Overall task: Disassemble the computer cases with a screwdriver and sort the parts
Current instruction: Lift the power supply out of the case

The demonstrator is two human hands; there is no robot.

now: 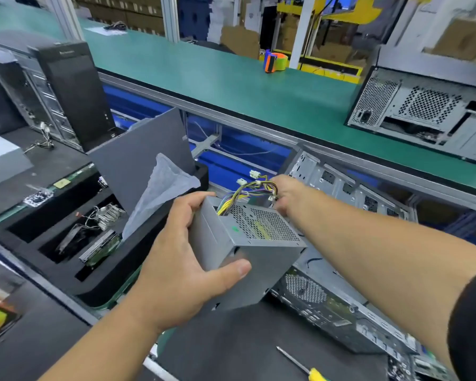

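Observation:
My left hand (182, 259) grips a grey metal power supply (248, 251) from its left side, thumb on the near face, holding it up over the bench. A bundle of yellow, purple and black cables (254, 188) with white plugs comes out of its top. My right hand (289, 196) holds that bundle just behind the unit. Below and to the right lies the opened computer case (349, 303) on its side. A screwdriver (300, 364) with a yellow handle lies on the dark mat in front.
A black foam tray (154, 273) with slots holding removed parts and a grey bag stands to the left. A black tower case (69, 92) stands at the far left. Another case (423, 111) and an orange tape dispenser (275, 61) sit on the green conveyor (231, 83) behind.

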